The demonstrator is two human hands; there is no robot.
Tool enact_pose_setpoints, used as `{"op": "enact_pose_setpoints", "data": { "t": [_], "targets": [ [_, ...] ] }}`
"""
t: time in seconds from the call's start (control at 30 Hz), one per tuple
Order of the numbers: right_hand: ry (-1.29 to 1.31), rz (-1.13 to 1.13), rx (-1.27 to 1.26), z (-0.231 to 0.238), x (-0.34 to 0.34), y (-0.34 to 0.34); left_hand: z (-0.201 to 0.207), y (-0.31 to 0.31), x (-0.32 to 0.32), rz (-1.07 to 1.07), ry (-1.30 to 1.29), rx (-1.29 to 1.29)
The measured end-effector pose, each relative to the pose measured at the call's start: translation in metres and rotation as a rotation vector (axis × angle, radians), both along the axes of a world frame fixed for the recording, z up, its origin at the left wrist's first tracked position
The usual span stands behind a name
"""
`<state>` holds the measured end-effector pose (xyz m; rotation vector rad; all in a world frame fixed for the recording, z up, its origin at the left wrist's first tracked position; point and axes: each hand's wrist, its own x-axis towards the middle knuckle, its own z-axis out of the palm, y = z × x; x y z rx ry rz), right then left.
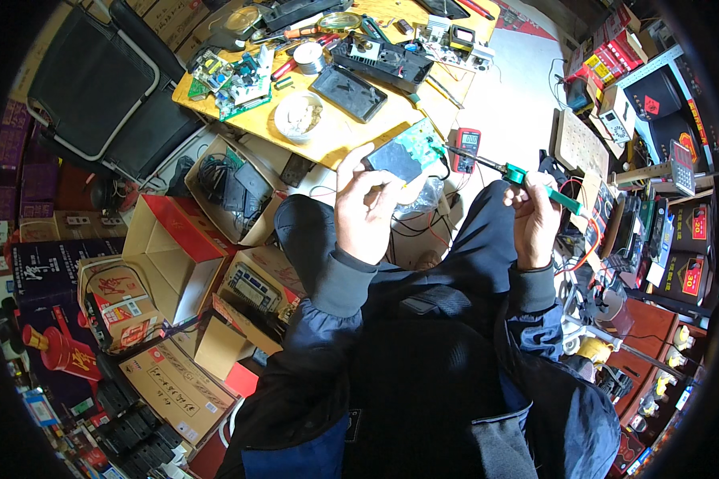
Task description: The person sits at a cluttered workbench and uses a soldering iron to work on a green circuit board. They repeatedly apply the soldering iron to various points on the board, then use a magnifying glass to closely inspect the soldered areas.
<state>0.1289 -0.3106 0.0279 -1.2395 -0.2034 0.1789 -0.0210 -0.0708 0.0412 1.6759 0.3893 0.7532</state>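
Above my knees my left hand (363,209) grips a green circuit board (420,142) with a dark flat block (395,161) on its near side. Its fingers are bent around the block's left and lower edge. A small orange bit shows by the fingertips, too small to name. My right hand (537,217) is closed around the green handle of a soldering iron (515,173). The iron's thin shaft points left, and its tip is at the board's right edge; whether it touches cannot be made out.
A yellow wooden table (339,144) ahead carries circuit boards (236,80), a white tub (298,116), a black plastic case (348,93) and hand tools. A red multimeter (466,150) lies beyond the iron. Open cartons (185,255) and a black chair (108,80) stand left; crowded shelves right.
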Motion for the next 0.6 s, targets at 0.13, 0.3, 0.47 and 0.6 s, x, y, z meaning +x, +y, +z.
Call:
{"op": "enact_pose_setpoints", "data": {
  "t": [0.13,0.3,0.47,0.6],
  "targets": [
    [0.039,0.016,0.089,-0.001,0.001,-0.001,-0.013,0.008,-0.001,-0.014,-0.026,-0.028],
    [0.02,-0.022,0.006,-0.001,0.001,0.0,-0.024,0.014,-0.001,0.003,0.012,-0.124],
    [0.018,0.01,-0.002,0.001,-0.001,0.002,-0.026,0.016,-0.001,0.01,0.018,-0.01],
    [0.03,0.015,-0.003,0.003,-0.002,0.004,-0.023,0.016,-0.003,-0.001,0.038,0.02]
  ]
}}
